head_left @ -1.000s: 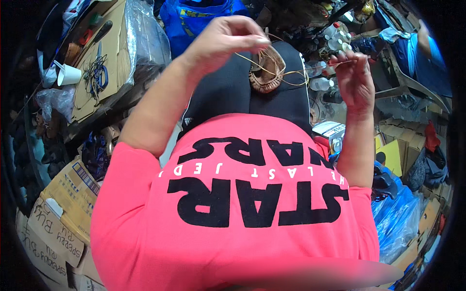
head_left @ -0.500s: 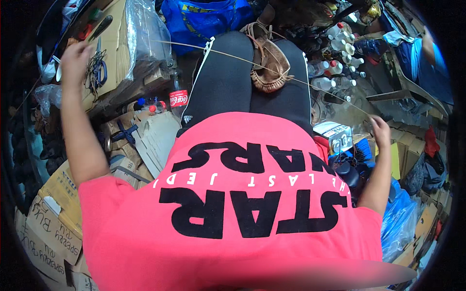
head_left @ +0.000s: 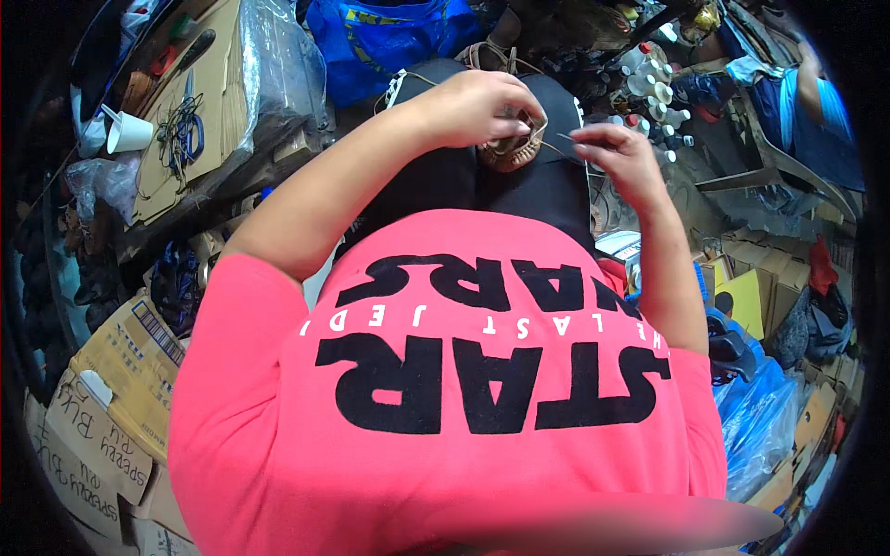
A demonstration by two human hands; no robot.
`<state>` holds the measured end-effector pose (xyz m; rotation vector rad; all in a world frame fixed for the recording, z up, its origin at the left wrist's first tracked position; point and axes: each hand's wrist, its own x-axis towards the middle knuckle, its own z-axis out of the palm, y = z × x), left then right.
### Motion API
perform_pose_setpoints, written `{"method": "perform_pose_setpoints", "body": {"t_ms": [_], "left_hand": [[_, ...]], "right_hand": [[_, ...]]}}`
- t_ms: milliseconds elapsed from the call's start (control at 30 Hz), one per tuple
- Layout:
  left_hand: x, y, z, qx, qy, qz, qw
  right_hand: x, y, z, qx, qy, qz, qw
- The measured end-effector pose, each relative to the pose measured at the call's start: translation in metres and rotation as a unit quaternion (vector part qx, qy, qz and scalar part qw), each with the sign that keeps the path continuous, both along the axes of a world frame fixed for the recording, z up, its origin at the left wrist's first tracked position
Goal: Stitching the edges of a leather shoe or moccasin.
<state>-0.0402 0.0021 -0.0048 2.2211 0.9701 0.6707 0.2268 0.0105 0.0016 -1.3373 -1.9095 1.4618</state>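
Observation:
A brown leather shoe [head_left: 508,159], with gathered stitching along its toe, rests on my dark-trousered thighs. My left hand [head_left: 491,109] reaches over it, fingers curled at the shoe's opening and covering much of its upper. Just right of the shoe, my right hand [head_left: 619,156] is closed in a pinch. A thin, pale needle [head_left: 563,136] pokes out from its fingertips toward the shoe. A strand of thread [head_left: 554,148] runs from the shoe's edge toward the right hand. What exactly the left fingertips pinch is hidden.
Cardboard [head_left: 204,102] at left carries blue-handled scissors [head_left: 193,137] beside a white cup [head_left: 128,132]. A blue bag [head_left: 389,42] lies ahead. Several plastic bottles [head_left: 654,88] stand at right. Written-on boxes [head_left: 102,435] sit lower left, blue plastic [head_left: 760,417] lower right.
Both hands, spread wide with thread stretched across the shoe, have come inward. The left now grips the shoe; the right is close beside it. The long taut thread is no longer seen.

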Motion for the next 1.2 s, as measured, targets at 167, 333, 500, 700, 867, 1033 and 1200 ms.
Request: {"method": "perform_pose_setpoints", "body": {"t_ms": [167, 333, 500, 700, 867, 1033, 1200], "left_hand": [[0.013, 0.025, 0.002, -0.097, 0.101, -0.048, 0.989], [0.008, 0.030, -0.010, -0.231, 0.021, -0.080, 0.969], [0.004, 0.027, -0.019, -0.283, -0.061, -0.088, 0.953], [0.003, 0.025, -0.027, -0.376, -0.102, -0.048, 0.920], [0.000, 0.027, -0.029, -0.338, -0.079, -0.099, 0.932], [0.001, 0.030, -0.027, -0.279, -0.023, -0.141, 0.950], [0.001, 0.028, -0.022, -0.294, 0.003, -0.146, 0.944]], "right_hand": [[-0.012, 0.013, -0.019, 0.003, 0.004, 0.025, 1.000], [-0.013, 0.017, -0.021, 0.073, -0.003, 0.071, 0.995], [-0.018, 0.012, -0.025, 0.068, 0.014, 0.080, 0.994], [-0.024, -0.007, -0.032, 0.185, 0.017, 0.070, 0.980], [-0.028, -0.029, -0.022, 0.165, 0.012, 0.005, 0.986], [-0.031, -0.038, -0.010, 0.236, -0.065, 0.018, 0.969], [-0.038, -0.032, 0.017, 0.313, -0.205, 0.121, 0.920]]}}
